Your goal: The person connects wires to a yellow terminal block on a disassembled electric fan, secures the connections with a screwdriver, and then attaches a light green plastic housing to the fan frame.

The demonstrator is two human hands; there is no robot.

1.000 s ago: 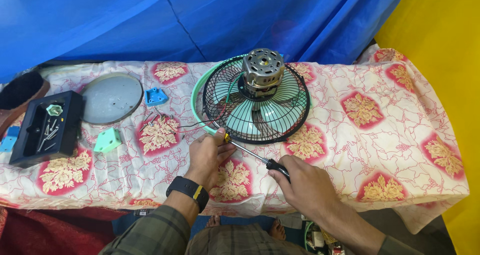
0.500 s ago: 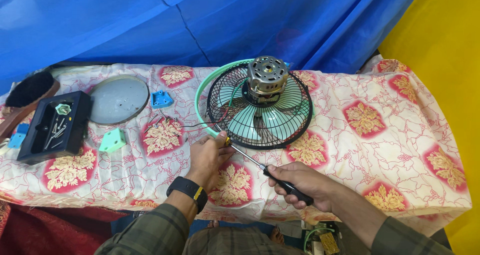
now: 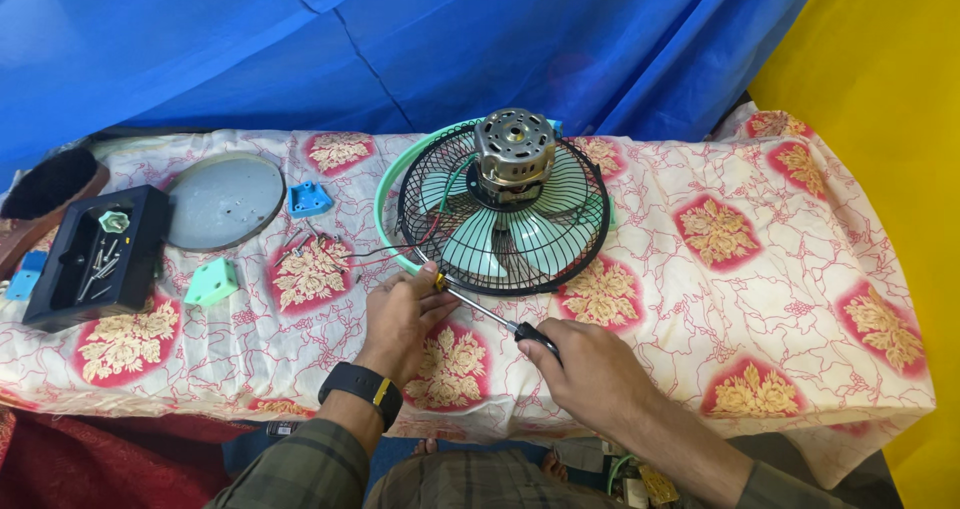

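- Centrally, the fan (image 3: 503,209) lies on the cloth-covered worktop (image 3: 720,269), motor (image 3: 514,149) upward.
- Right hand (image 3: 590,374) grips the screwdriver (image 3: 490,316), tip at the guard's near rim.
- Left hand (image 3: 400,319) pinches that rim beside the tip.
- Black tray (image 3: 95,259) sits far left.

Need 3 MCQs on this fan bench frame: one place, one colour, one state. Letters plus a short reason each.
1. Where is the black tray of screws?
A. left of the grey disc
B. right of the fan
C. on the fan

2. What colour are the fan blades?
A. red
B. pale green
C. white

3. What is the right hand doing?
A. resting flat on the cloth
B. gripping a screwdriver
C. lifting the motor

Answers:
1 A, the tray sits at the table's left end, beside the disc.
2 B, pale green blades show through the black grille.
3 B, its fingers wrap the handle while the left hand is at the tip.
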